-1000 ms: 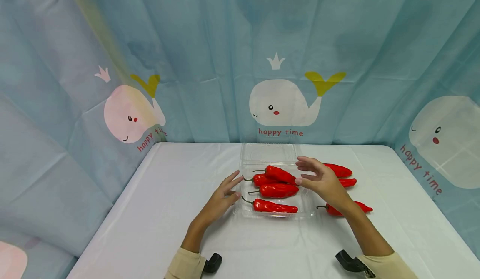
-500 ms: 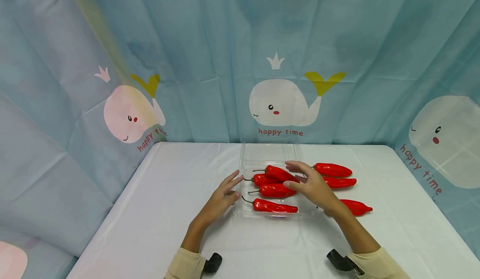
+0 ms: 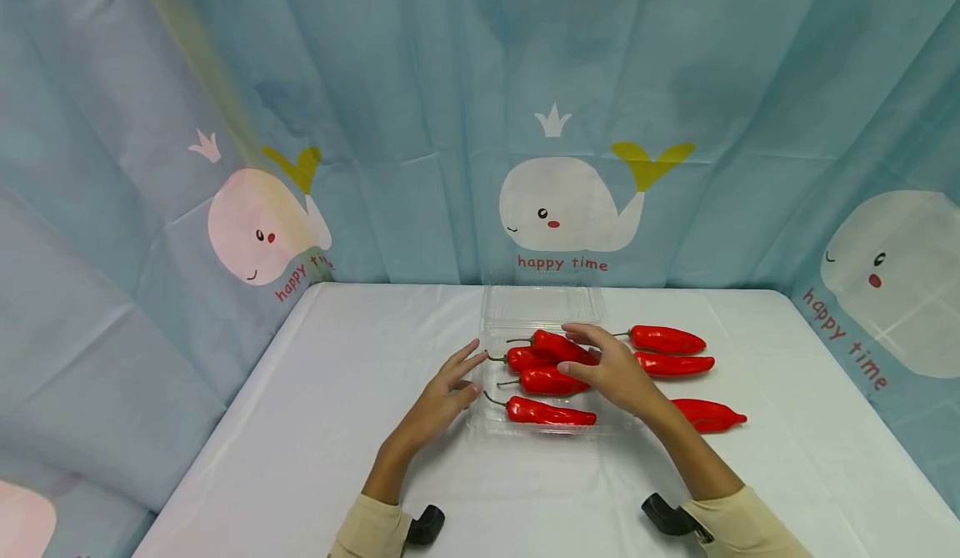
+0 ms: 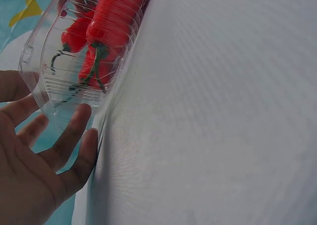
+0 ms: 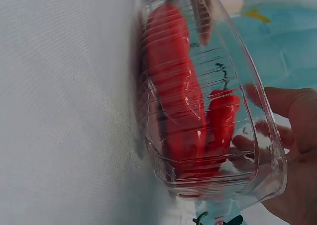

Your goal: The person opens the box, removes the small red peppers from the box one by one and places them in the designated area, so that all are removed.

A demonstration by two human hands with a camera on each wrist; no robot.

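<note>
A clear plastic container [image 3: 495, 424] lies on the table with its lid [image 3: 543, 304] folded back. Several red peppers with thin stems are inside, one pepper [image 3: 551, 412] along the front and the others stacked behind it. My left hand [image 3: 438, 404] stays at the container's left edge, fingers spread; in the left wrist view its fingertips come close to the clear rim. Over the right side, my right hand [image 3: 626, 379] has its thumb and fingers on either side of the stacked upper pepper [image 3: 551, 344], relaxed and apart. Whether they touch it is hidden.
To the right of the container lie three more red peppers: a back pepper [image 3: 667, 339], a middle pepper [image 3: 678, 364] and a front pepper [image 3: 711, 416], partly covered by the right forearm. A blue curtain [image 3: 420, 208] with whale prints hangs behind the white table [image 3: 315, 424].
My right hand has moved left, further over the peppers in the container, uncovering more of the back and middle peppers on the table. The left hand and the boxed peppers look unmoved.
</note>
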